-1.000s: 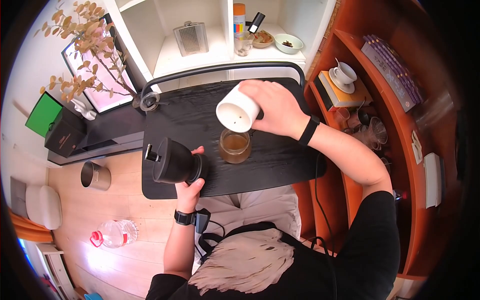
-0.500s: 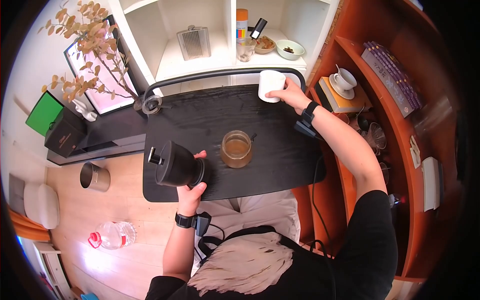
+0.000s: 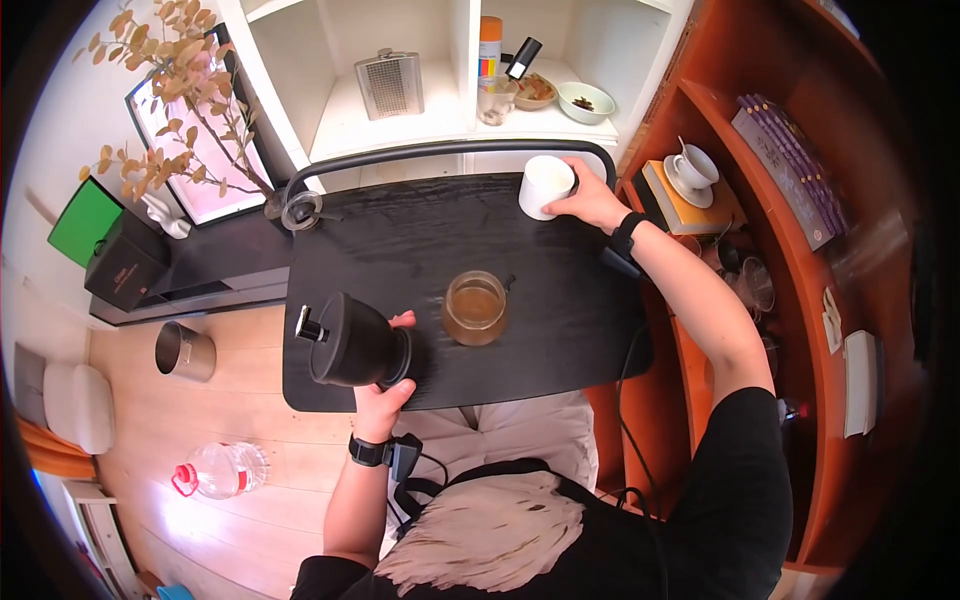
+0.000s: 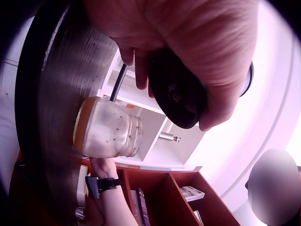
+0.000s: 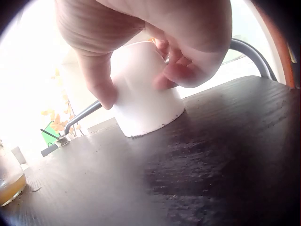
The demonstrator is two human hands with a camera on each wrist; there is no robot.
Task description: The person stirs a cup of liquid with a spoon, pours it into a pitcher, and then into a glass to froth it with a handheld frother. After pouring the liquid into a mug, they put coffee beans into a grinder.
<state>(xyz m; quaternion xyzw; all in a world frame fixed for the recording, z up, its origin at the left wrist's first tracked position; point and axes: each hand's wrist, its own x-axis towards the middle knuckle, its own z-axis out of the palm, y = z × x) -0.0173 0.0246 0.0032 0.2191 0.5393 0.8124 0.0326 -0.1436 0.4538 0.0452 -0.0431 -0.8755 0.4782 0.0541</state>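
The cup [image 3: 547,187] is at the table's [image 3: 400,235] far right, its lower rim apparently on the top, dark specks along that edge; which way up it sits, I cannot tell. The right hand [image 3: 592,202] grasps it, thumb on one side and fingers on the other, a span that probably keeps it steady. Nearer and further left, the jug [image 3: 474,309] of brown liquid stands upright between the hands, likely for easy reach from both. At the near left, the left hand [image 3: 378,402] grasps the grinder [image 3: 352,338] tilted, crank [image 3: 311,325] leftward, fingers wrapped round its lower end, presumably because that part suits a one-handed grip. The rail [image 3: 450,147] borders the far edge, perhaps as a guard.
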